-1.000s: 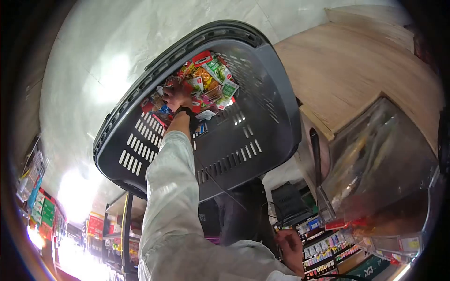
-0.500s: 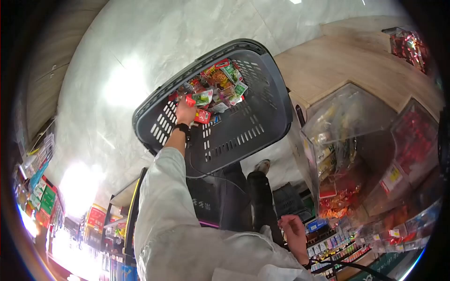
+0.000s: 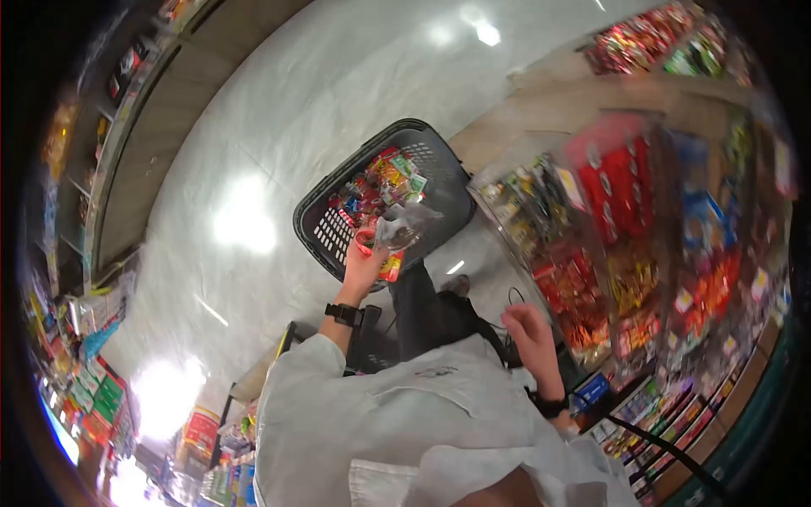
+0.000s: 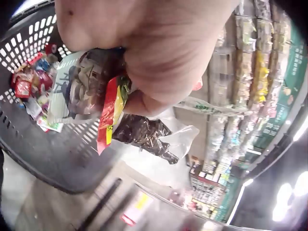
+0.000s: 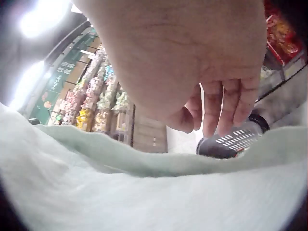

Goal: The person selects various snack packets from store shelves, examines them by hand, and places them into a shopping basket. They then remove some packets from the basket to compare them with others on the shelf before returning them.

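Note:
My left hand [image 3: 363, 269] grips a bunch of snack packets above the near side of a dark grey shopping basket [image 3: 452, 203]. In the left wrist view the bunch includes a pale printed packet [image 4: 60, 96], a red and yellow packet [image 4: 109, 115] and a clear bag with dark pieces [image 4: 144, 134]. Inside the basket lies a pile of colourful small packets [image 3: 380, 182]. Away from the basket, at the right of the body, my right hand [image 3: 532, 334] hangs with loosely bent fingers and holds nothing. Its fingers [image 5: 231, 101] show in the right wrist view.
Clear bins [image 3: 583, 287] full of wrapped snacks line the right side, close to the basket. A wooden shelf unit [image 3: 139, 152] runs along the left. Pale shiny floor [image 3: 253, 169] lies between them. A black cable [image 3: 659, 439] trails from the right wrist.
My left hand has come up from the pile in the basket, now with a bunch of packets. The view has swung, and the basket appears smaller and farther off. The right hand remains idle.

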Available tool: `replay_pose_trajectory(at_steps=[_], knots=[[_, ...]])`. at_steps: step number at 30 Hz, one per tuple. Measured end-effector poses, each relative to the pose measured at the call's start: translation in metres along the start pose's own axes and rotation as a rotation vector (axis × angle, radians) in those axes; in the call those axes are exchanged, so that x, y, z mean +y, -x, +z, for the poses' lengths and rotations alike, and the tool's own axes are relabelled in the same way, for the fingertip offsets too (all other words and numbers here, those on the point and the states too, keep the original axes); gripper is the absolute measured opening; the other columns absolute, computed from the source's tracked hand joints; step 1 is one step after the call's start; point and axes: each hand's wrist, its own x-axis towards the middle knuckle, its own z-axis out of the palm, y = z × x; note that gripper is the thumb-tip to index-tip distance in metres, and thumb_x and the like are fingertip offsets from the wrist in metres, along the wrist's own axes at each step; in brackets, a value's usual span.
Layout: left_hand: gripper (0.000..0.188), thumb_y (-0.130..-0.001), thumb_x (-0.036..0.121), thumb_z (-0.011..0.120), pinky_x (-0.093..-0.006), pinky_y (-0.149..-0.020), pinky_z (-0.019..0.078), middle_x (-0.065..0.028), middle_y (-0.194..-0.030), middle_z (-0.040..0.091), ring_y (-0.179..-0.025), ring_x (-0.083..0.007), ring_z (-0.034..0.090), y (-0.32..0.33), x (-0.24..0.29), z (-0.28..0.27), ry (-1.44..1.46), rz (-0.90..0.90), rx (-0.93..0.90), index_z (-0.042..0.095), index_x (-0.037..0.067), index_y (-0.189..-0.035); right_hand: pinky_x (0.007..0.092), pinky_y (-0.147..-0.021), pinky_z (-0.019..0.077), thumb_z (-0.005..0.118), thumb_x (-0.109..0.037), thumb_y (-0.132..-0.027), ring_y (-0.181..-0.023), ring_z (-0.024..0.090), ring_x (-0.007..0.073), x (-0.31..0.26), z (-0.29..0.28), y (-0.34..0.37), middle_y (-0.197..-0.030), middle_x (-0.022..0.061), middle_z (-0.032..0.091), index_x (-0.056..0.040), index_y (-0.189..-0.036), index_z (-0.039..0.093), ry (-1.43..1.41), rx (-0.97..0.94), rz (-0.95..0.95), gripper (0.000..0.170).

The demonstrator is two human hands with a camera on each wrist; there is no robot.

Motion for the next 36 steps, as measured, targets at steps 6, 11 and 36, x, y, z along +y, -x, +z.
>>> replay_pose_trajectory(at_steps=[6,11,36], knots=[[0.037,-0.084,0.000,0.071,-0.0322,-0.087,0.0529,-0.0047,-0.105,0.069,-0.096,-0.0166,0.066,0.115,0.108,0.076,-0.113,-0.061,-0.455,0.061,0.002,-0.120,0.0314,-0.105,0.0452,0.078,-0.010,-0.089,-0.119,0.059,0.0153,-0.065,-0.010,0.058,-0.132,0.0054,0.060,-0.0047,-0.135,0.057,-0.030,0.130,-0.351,0.050],[0.032,-0.081,0.002,0.073,-0.0317,-0.086,0.0511,-0.0061,-0.104,0.067,-0.095,-0.0170,0.064,0.178,0.173,0.157,-0.444,0.313,-0.945,0.063,0.004,-0.111,0.0341,-0.107,0.0451,0.082,-0.012,-0.084,-0.123,0.058,0.0167,-0.056,-0.050,0.117,-0.139,0.0065,0.061,-0.0098,-0.141,0.057,-0.213,-0.060,-0.354,0.062],[0.039,-0.097,0.011,0.065,-0.0356,-0.087,0.0584,-0.0098,-0.123,0.067,-0.107,-0.0216,0.069,0.437,0.029,0.338,-0.397,-0.255,-1.020,0.055,0.002,-0.133,0.0236,-0.063,0.0489,0.077,-0.018,-0.092,-0.079,0.059,0.0055,0.234,-0.124,0.341,-0.094,-0.0021,0.066,-0.0025,-0.118,0.064,-0.762,0.581,-0.532,0.033]])
